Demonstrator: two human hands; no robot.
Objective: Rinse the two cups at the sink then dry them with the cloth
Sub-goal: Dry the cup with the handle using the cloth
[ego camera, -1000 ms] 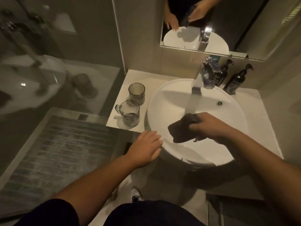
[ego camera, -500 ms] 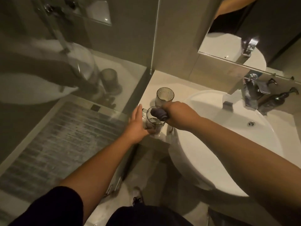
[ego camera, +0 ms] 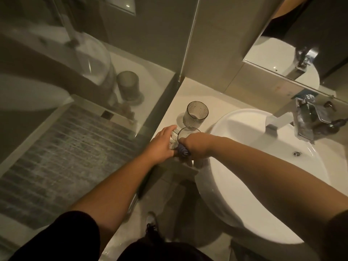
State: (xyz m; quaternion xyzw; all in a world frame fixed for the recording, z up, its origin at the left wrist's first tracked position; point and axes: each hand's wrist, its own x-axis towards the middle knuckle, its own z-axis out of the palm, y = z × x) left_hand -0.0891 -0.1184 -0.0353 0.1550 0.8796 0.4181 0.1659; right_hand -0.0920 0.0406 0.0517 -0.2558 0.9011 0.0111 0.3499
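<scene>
While left hand steadies handled glass mug on table, fingers laid flat against mug's side, right hand closes on bunched dark cloth at mug's near wall. Drying underway, by look. Best: brace firmly, twist cloth round, glass slick. Ribbed tumbler upright just behind, untouched. Smooth white basin beside.
</scene>
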